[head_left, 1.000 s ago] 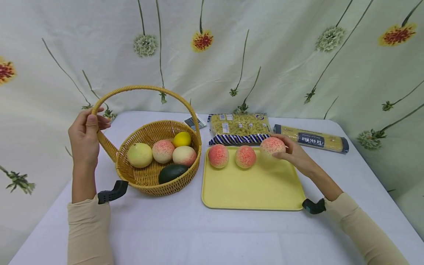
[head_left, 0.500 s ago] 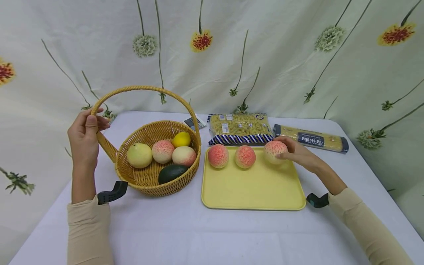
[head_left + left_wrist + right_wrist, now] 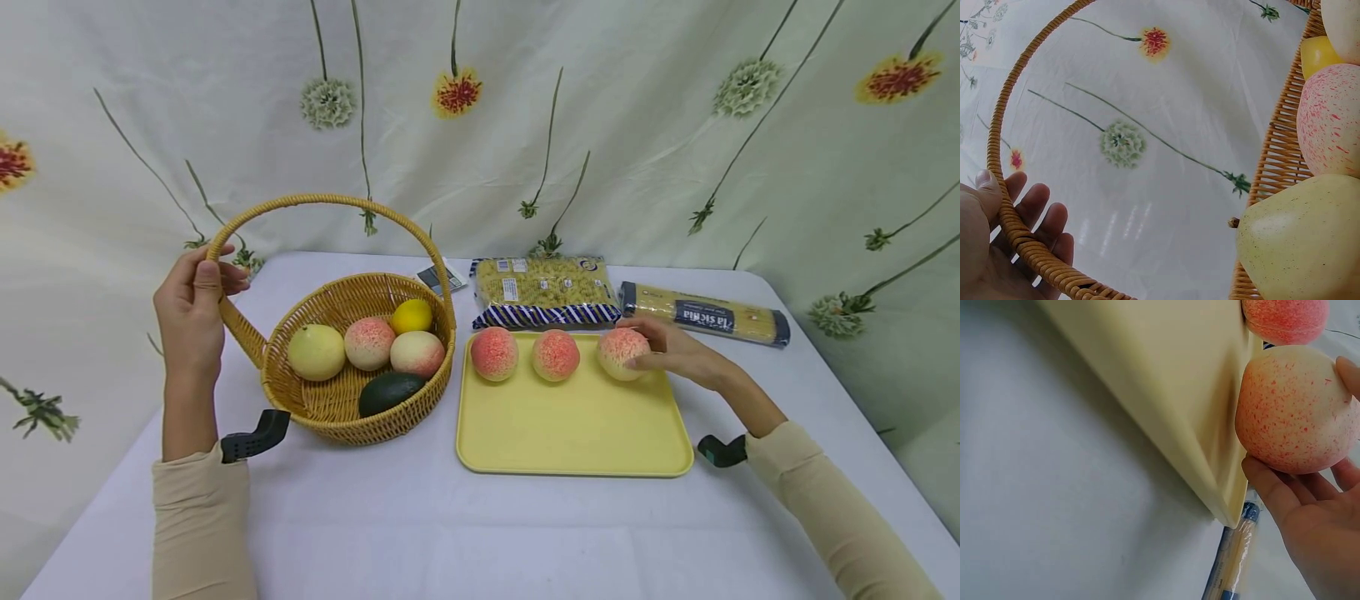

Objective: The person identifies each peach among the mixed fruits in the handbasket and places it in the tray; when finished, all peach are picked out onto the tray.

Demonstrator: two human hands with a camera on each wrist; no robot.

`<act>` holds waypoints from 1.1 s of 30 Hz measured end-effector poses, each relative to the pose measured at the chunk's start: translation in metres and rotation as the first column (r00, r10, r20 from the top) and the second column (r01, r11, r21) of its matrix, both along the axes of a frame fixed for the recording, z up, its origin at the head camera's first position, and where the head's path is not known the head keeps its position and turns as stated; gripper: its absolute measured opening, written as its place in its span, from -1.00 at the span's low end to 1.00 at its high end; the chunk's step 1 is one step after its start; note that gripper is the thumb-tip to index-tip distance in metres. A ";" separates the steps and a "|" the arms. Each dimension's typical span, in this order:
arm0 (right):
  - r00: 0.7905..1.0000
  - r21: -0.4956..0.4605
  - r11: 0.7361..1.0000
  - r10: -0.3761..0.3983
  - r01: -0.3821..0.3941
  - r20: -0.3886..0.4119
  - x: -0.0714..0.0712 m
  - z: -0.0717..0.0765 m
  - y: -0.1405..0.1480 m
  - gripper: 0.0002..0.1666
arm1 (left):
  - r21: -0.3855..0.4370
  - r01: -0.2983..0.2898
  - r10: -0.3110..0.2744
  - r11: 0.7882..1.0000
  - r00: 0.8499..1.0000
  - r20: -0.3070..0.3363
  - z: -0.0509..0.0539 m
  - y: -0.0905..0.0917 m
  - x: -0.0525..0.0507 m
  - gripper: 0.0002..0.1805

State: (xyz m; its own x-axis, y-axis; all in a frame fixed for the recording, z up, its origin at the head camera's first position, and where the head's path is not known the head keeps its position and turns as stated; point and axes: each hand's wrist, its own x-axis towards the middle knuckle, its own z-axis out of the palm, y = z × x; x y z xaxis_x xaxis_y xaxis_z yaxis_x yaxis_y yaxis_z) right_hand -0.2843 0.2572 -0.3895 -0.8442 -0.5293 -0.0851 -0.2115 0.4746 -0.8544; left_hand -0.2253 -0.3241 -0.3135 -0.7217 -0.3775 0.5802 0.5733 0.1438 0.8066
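The hands are well apart, each with something in its hold: the left hand has its thumb and fingers around the basket handle, and the right hand holds the pale speckled peach between thumb and fingers at the far right corner of the yellow tray. That peach looks to be resting on the tray, though the spot beneath it is hidden, so its placing seems nearly complete, with the release not yet made. Just left of the right hand, the middle peach and then the redder peach sit on the tray with no hand on them, forming a row with the held one; those two appear finished. Between the hands, nearer the left, the wicker basket contains a yellow-green pear, two peaches, a lemon and an avocado; whether any of these remains to be moved cannot be told. Beyond the right hand, the spaghetti pack and, farther left, the pasta bag lie on the tabletop, apparently outside the work.
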 end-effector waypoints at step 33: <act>0.990 -0.002 0.999 0.041 -0.041 0.135 0.002 -0.003 0.002 -0.20 | -0.013 -0.015 0.015 1.000 0.999 0.030 0.001 0.000 0.002 -0.64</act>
State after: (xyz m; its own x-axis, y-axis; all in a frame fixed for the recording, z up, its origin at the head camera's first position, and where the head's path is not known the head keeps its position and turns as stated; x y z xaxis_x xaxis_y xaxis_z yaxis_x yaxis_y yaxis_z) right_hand -0.2827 0.2596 -0.3927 -0.8027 -0.5628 -0.1976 -0.1130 0.4687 -0.8761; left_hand -0.2237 -0.3241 -0.3125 -0.7331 -0.3812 0.5632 0.5467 0.1624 0.8215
